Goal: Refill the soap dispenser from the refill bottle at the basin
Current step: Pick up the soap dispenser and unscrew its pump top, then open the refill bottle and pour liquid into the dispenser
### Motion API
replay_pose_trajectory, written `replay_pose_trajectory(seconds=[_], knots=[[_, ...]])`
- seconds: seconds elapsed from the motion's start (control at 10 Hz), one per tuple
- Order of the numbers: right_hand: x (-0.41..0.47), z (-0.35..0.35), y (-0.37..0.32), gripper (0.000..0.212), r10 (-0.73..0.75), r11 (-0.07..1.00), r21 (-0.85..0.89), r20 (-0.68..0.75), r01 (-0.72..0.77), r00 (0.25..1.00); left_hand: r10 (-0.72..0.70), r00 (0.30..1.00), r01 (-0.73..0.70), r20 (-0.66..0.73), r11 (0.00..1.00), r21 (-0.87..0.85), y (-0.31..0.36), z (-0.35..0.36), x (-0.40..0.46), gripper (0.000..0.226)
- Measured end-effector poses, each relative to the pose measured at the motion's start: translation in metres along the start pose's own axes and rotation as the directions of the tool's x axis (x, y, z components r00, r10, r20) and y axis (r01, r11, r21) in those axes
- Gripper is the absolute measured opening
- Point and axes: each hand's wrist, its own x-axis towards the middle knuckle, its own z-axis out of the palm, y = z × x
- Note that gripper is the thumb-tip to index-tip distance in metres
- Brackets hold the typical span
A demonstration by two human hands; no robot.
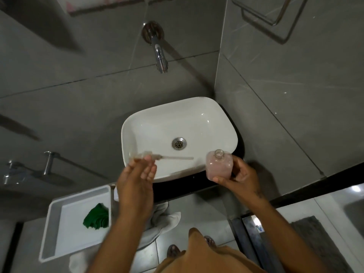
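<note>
1. Two hands work: our left hand (137, 174) pinches the pump (151, 156), its tube lying over the basin (130, 123).
2. Our right hand (241, 175) grips the dispenser (218, 166), fingers wrapped around it, neck open, at the basin's near rim.
3. Opening is done; we see no refill bottle, so pouring and closing remain.

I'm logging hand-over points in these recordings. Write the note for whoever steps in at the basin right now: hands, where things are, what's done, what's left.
Left hand: holds the pump head by its top, dip tube lying out over the basin.
Right hand: grips the soap dispenser bottle upright at the basin's near right rim; neck open, some pinkish soap inside.
Done: pump is off the bottle.
Left: find the refill bottle, which is not in view, pour it in, then fit the pump back.
Nearby: white tray with a green cloth to the lower left; wall tap above.
</note>
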Motion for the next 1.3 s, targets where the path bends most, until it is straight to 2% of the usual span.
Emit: replay_pose_trajectory(seconds=[0.1, 0.2, 0.3, 0.4, 0.5, 0.6, 0.7, 0.8, 0.9, 1.0, 1.2, 1.3], knots=[[-0.002, -0.008, 0.004, 0.071, 0.025, 1.0, -0.006, 0.001, -0.025, 1.0, -0.213, 0.964, 0.213, -0.163, 0.977, -0.015, -0.055, -0.036, -0.018, 0.011], [-0.003, -0.015, 0.009, 0.073, 0.055, 0.998, 0.008, 0.006, -0.055, 0.998, -0.368, 0.879, 0.385, -0.303, 0.923, -0.003, -0.1, -0.058, -0.016, 0.034], [-0.005, -0.02, 0.01, 0.073, 0.067, 0.998, 0.006, 0.007, -0.067, 0.998, -0.476, 0.812, 0.492, -0.337, 0.87, -0.043, -0.127, -0.064, 0.003, 0.014], [-0.005, -0.023, 0.01, 0.072, 0.067, 0.998, -0.006, 0.023, -0.066, 0.998, -0.515, 0.754, 0.549, -0.408, 0.835, -0.041, -0.142, -0.058, 0.024, 0.01], [-0.006, -0.026, 0.008, 0.068, 0.066, 0.998, -0.011, 0.033, -0.065, 0.997, -0.459, 0.717, 0.506, -0.525, 0.86, -0.061, -0.156, -0.056, 0.042, 0.003], [-0.007, -0.03, 0.006, 0.068, 0.085, 0.996, -0.023, 0.054, -0.083, 0.995, -0.591, 0.621, 0.433, -0.514, 0.806, -0.403, -0.16, -0.057, 0.051, 0.007], [-0.007, -0.034, 0.008, 0.067, 0.083, 0.996, -0.022, 0.066, -0.082, 0.994, -0.667, 0.489, 0.275, -0.562, 0.73, -0.626, -0.156, -0.066, 0.059, 0.045], [-0.006, -0.036, 0.013, 0.069, 0.09, 0.996, -0.008, 0.07, -0.09, 0.993, -0.772, 0.474, -0.372, -0.423, 0.26, -0.891, -0.162, -0.065, 0.057, 0.062], [-0.004, -0.036, 0.016, 0.07, 0.088, 0.996, -0.002, 0.071, -0.089, 0.994, -0.595, 0.388, 0.4, -0.704, 0.797, -0.452, -0.16, -0.059, 0.056, 0.053], [-0.002, -0.037, 0.019, 0.071, 0.082, 0.997, -0.013, 0.079, -0.081, 0.994, -0.595, 0.595, 0.53, -0.54, 0.796, -0.292, -0.163, -0.056, 0.051, 0.012], [-0.003, -0.039, 0.023, 0.068, 0.097, 0.995, -0.022, 0.071, -0.095, 0.993, -0.472, 0.664, 0.515, -0.579, 0.851, -0.102, -0.162, -0.06, 0.044, 0.038], [-0.004, -0.045, 0.032, 0.071, 0.125, 0.992, -0.021, 0.044, -0.125, 0.991, -0.333, 0.729, 0.484, -0.599, 0.869, 0.107, -0.159, -0.048, 0.028, 0.012]])
